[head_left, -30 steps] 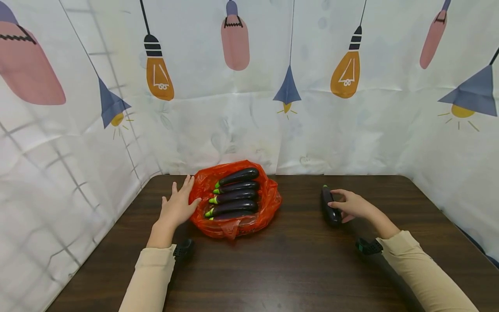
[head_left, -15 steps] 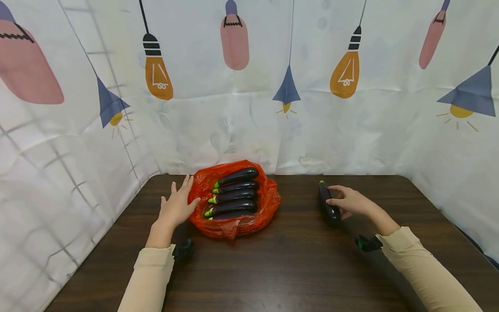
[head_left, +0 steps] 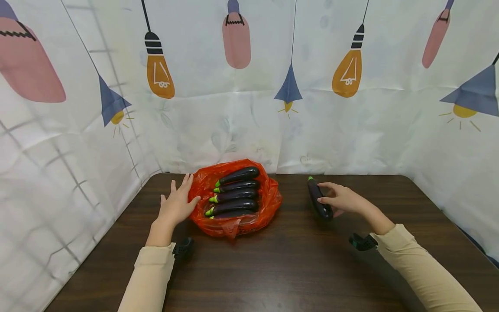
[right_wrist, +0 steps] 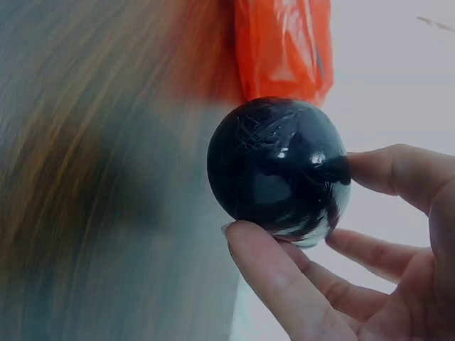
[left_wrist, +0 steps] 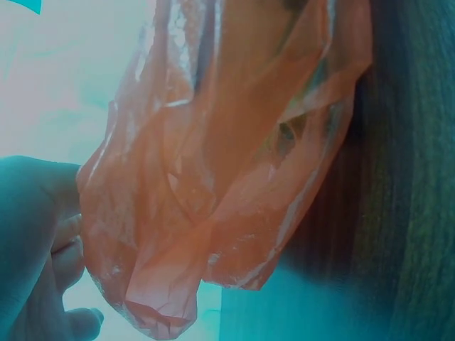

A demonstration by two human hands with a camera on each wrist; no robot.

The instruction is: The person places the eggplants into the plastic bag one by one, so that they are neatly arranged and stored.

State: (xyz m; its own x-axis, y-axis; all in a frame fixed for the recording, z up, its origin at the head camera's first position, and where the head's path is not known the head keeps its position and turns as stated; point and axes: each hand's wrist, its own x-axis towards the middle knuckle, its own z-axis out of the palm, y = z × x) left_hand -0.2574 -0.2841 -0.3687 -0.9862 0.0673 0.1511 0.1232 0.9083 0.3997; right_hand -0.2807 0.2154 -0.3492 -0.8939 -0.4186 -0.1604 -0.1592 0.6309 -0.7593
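My right hand (head_left: 339,198) grips a dark purple eggplant (head_left: 319,200) with a green tip, thumb and fingers spread round it. In the right wrist view the eggplant (right_wrist: 277,170) shows its round, glossy end. A red plastic bag (head_left: 269,201) lies to the left, its mouth spread wide; several eggplants (head_left: 235,196) rest inside in a row, stems toward the left. At the bag's left side is my left hand (head_left: 177,203), fingers extended and apart. From the left wrist, the fingers (left_wrist: 67,263) meet the edge of the bag (left_wrist: 192,177).
Both hands work over a dark wooden table (head_left: 273,268). A white curtain (head_left: 249,130) printed with lamps and bulbs hangs behind and along the sides. Each wrist carries a small black camera, such as the one at the right cuff (head_left: 362,242).
My right hand has carried the eggplant leftward and slightly away from me, toward the bag. The left hand stays by the bag.
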